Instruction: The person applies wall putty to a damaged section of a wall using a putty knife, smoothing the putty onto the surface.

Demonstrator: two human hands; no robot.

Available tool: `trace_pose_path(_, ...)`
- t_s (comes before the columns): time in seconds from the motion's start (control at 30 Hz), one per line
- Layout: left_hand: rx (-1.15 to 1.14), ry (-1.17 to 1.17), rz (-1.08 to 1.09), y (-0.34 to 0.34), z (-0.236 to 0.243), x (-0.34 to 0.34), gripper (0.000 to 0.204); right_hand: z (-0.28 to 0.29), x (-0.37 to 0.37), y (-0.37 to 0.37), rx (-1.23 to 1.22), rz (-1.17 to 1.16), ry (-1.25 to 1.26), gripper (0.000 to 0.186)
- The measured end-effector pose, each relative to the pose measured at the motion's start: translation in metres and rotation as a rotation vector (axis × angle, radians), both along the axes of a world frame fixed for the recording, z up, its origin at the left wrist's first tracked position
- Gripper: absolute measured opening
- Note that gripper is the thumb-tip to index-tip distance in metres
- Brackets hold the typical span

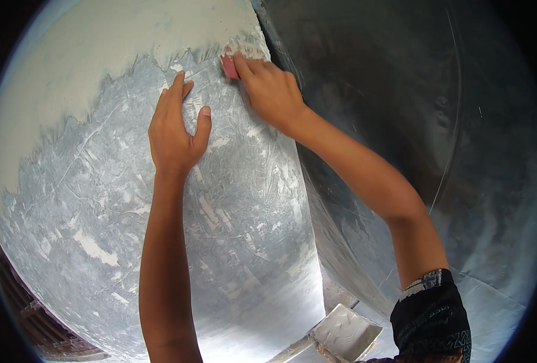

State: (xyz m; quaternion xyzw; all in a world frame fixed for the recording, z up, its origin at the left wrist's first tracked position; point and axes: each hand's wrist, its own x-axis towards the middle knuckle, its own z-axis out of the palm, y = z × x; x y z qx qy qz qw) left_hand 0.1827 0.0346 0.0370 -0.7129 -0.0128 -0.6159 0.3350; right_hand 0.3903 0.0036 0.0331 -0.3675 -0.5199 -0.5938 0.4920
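Note:
A large curved panel point(111, 199) fills the left and middle of the view. Its lower part is mottled grey with white smears, and a cream-white coating point(99, 54) covers its upper part down to a jagged edge. High on the panel, near its right edge, my right hand point(271, 91) grips a small pink-red block point(230, 65) against the surface, at the coating's border. Whether this is a sponge or a spreader I cannot tell. My left hand point(174, 130) rests against the grey part, fingers extended and thumb apart, holding nothing.
To the right stands a dark, smooth curved surface point(377, 78), close beside the panel's edge. An open tray point(347, 333) with pale residue sits at the lower middle, below the panel. Brown slatted pieces point(44, 327) show at the lower left.

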Motion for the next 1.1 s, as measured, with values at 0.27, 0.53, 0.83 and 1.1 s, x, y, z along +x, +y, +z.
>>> trace_pose_path(0.27, -0.01, 0.005, -0.002, -0.004, -0.001, 0.005, 0.06, 0.067, 0.01, -0.032, 0.091, 0.023, 0.082, 0.051)
trace_pose_path(0.53, -0.013, 0.004, 0.004, -0.003, -0.002, 0.006, 0.06, 0.097, 0.032, 0.011, -0.017, -0.002, 0.079, 0.046)
trace_pose_path(0.83, -0.006, 0.002, -0.004, 0.0, 0.0, 0.003, 0.061, 0.0, -0.004, -0.024, -0.092, 0.081, -0.053, 0.056)
trace_pose_path(1.1, -0.006, -0.009, -0.002, -0.001, 0.0, 0.007, 0.059, 0.027, 0.0, -0.055, -0.185, 0.663, 0.272, 0.023)
